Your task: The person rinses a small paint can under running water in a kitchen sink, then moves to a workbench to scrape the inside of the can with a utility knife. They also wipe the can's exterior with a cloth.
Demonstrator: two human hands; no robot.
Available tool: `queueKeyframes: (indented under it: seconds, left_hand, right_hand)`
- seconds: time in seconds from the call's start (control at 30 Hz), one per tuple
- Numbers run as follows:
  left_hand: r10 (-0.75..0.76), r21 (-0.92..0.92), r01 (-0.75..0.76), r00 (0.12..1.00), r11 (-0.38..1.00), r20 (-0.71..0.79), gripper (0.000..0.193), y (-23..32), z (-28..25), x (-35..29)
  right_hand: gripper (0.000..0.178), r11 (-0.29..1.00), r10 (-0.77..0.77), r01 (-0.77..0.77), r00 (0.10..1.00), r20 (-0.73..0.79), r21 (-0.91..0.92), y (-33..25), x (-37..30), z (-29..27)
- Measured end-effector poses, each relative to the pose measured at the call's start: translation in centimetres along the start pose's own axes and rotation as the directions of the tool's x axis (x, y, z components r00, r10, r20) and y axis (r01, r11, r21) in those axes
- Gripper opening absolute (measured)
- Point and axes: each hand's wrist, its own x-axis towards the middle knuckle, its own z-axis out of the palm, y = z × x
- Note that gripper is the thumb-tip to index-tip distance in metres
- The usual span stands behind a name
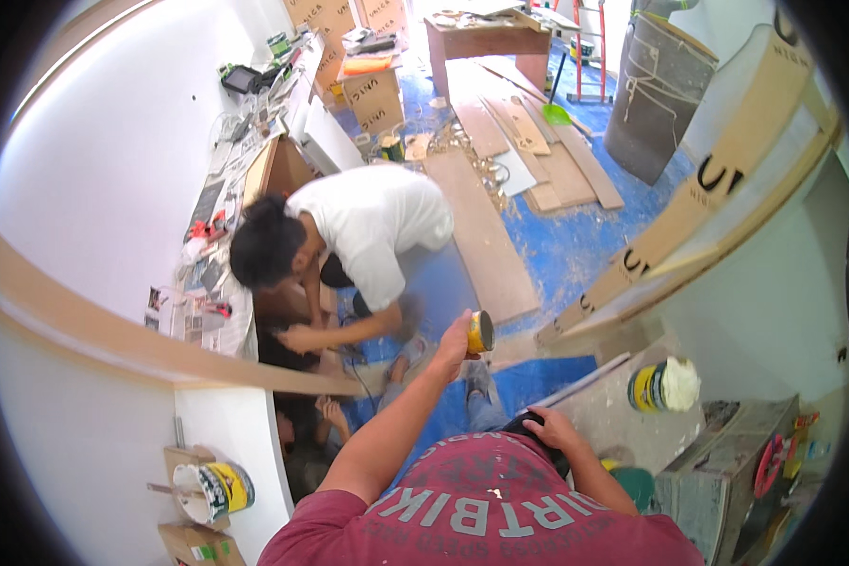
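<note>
Held out in front of me, a small yellow can (pixel 481 332) with a dark, flat end is gripped in my left hand (pixel 456 343). My fingers wrap round its side. Close to my waist, my right hand (pixel 557 430) curls over a black object (pixel 530 423), partly hidden by my shirt; its kind cannot be made out. To the left, a co-worker in a white T-shirt (pixel 373 222) bends toward an open brown cabinet (pixel 278 174), hands low inside it. Below that person, another person's hand (pixel 330 413) shows at a dark opening.
A counter (pixel 208 274) covered with newspaper and tools runs along the left wall. Boards (pixel 481 236) lie on the blue floor sheet (pixel 580 259). An open tub (pixel 647 387) stands at right, another tub (pixel 226 489) at lower left. A wooden edge strip (pixel 141 349) crosses the left side.
</note>
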Motion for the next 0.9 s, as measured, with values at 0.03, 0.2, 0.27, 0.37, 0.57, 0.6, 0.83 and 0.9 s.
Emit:
queueKeyframes:
  seconds: [0.03,0.2,0.27,0.37,0.57,0.6,0.83,0.9]
  left_hand:
    - [0.029,0.076,-0.029,1.000,0.997,0.000,0.061,1.2,0.4,2.2]
    - [0.164,0.303,-0.196,0.978,0.932,0.128,0.076,7.7,4.7,12.9]
    - [0.266,0.458,-0.335,0.941,0.823,0.210,0.084,11.2,8.2,16.2]
    - [0.336,0.673,-0.488,0.873,0.556,0.355,0.089,15.9,12.0,22.0]
    - [0.447,0.679,-0.719,0.661,0.150,0.602,0.074,23.8,20.0,27.3]
    - [0.404,0.680,-0.725,0.656,0.105,0.637,0.077,24.6,20.3,29.3]
    - [0.322,0.806,-0.589,0.754,-0.057,0.573,0.081,34.4,21.4,47.4]
    - [0.341,0.815,-0.578,0.758,-0.044,0.556,0.080,37.1,21.3,52.6]
  right_hand:
    - [0.055,0.999,0.007,-0.007,1.000,0.011,-0.042,0.0,2.5,-0.7]
    - [0.052,0.993,-0.108,0.106,0.993,-0.054,-0.041,-2.2,13.8,-9.0]
    - [0.051,0.992,-0.051,0.066,0.990,-0.132,0.108,-3.2,16.7,-12.9]
    - [0.051,0.994,-0.070,0.087,0.970,-0.232,0.063,-4.7,20.2,-17.8]
    - [0.052,0.998,-0.050,0.067,0.886,-0.460,0.020,-4.1,24.8,-21.9]
    - [0.052,0.998,-0.057,0.063,0.869,-0.492,-0.004,-4.1,25.4,-22.2]
    - [0.052,0.965,0.258,-0.203,0.841,-0.475,0.165,-0.5,32.6,-22.3]
    - [0.053,0.900,0.425,-0.332,0.813,-0.398,0.284,-1.6,35.8,-24.5]
